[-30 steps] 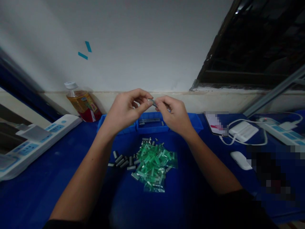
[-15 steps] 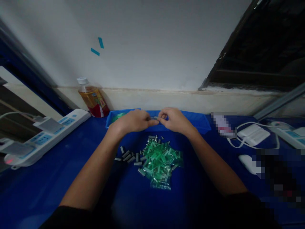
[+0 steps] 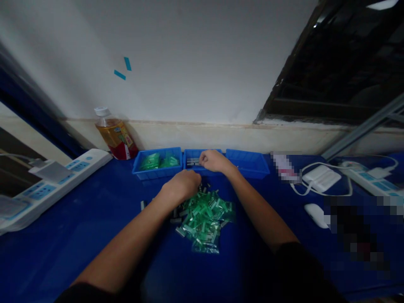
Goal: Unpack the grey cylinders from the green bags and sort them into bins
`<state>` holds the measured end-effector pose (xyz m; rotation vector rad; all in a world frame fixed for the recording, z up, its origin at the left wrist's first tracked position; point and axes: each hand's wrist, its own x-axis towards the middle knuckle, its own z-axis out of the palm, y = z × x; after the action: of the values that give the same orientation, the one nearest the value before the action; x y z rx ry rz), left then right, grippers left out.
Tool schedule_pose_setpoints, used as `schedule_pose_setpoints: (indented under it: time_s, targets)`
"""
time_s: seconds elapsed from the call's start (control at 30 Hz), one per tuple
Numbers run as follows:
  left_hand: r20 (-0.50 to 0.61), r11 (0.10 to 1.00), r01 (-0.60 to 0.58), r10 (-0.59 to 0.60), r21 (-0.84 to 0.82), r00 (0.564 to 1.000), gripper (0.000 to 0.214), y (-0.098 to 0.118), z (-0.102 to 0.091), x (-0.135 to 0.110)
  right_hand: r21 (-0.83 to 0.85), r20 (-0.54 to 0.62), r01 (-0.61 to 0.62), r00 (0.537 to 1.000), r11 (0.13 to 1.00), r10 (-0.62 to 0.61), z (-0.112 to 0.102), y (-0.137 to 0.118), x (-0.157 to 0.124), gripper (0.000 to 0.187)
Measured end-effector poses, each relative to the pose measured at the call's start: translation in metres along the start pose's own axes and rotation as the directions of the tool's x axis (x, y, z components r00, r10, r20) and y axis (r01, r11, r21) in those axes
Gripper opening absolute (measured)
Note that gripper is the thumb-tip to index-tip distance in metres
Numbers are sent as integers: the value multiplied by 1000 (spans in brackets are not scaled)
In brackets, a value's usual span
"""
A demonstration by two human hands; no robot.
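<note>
My left hand (image 3: 183, 185) reaches down at the upper left edge of a pile of small green plastic bags (image 3: 205, 219) and small grey metal pieces (image 3: 180, 231). Its fingers are curled together, and whatever is between them is hidden. Over the middle blue bin (image 3: 203, 170) is my right hand (image 3: 213, 161), fingers bent inward in a pinch; I cannot make out anything in them. Several grey metal pieces (image 3: 192, 161) lie in that bin beside the right fingertips.
The left blue bin (image 3: 157, 173) holds green bags, and a right blue bin (image 3: 248, 164) stands beside the middle one. A drink bottle (image 3: 114, 134) and a power strip (image 3: 59, 181) are at left. At right lie a white charger with cables (image 3: 321, 178) and a white mouse (image 3: 316, 215).
My hands were together in front of the bins and have separated. The left came down toward the pile, while the right is now over the middle bin. The view has shifted slightly.
</note>
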<state>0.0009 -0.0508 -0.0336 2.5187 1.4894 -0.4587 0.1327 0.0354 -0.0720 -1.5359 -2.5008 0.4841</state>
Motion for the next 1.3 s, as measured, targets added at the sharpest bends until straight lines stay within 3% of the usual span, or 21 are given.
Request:
schedule_pose_setpoints:
  time_s: [0.2,0.4,0.5,0.6,0.77,0.9,1.03,1.1,1.2,1.3]
  targets:
    - [-60,999,39,-38,8,997,37,6,9,12,79,-42,96,995,992,-93,-6,3,-12,17]
    - [-66,998,66,-65,11,996,32,6,8,10,140,-257,240,946,961,-199,-9,5,-32,16]
    - [-112,999,50,-48,14,993,34,3,3,6,143,-311,277,924,950,-222,-11,1,-41,16]
    - [-145,1000,2,0,12,989,32,-1,-2,2,138,-297,309,919,941,-258,-13,-7,-46,17]
    - [-82,1000,-13,12,-14,997,29,-1,7,10,108,-252,333,921,937,-298,-16,-15,-49,18]
    - [-144,1000,5,-9,-24,990,31,8,19,22,119,-251,318,926,941,-281,-17,-13,-48,17]
    - [-178,999,-10,3,-34,984,33,8,14,21,134,-263,331,921,934,-289,-17,-11,-48,16]
    - [-236,994,-50,27,-94,971,29,-1,5,16,164,-287,348,912,923,-293,-18,-12,-48,17]
    - [-391,939,-137,3,-315,921,27,-20,-10,9,299,-404,383,880,874,-248,-21,-14,-49,17]
    - [-551,758,-312,-74,-572,831,24,-32,-18,7,345,-554,483,797,805,-241,-22,-18,-50,19]
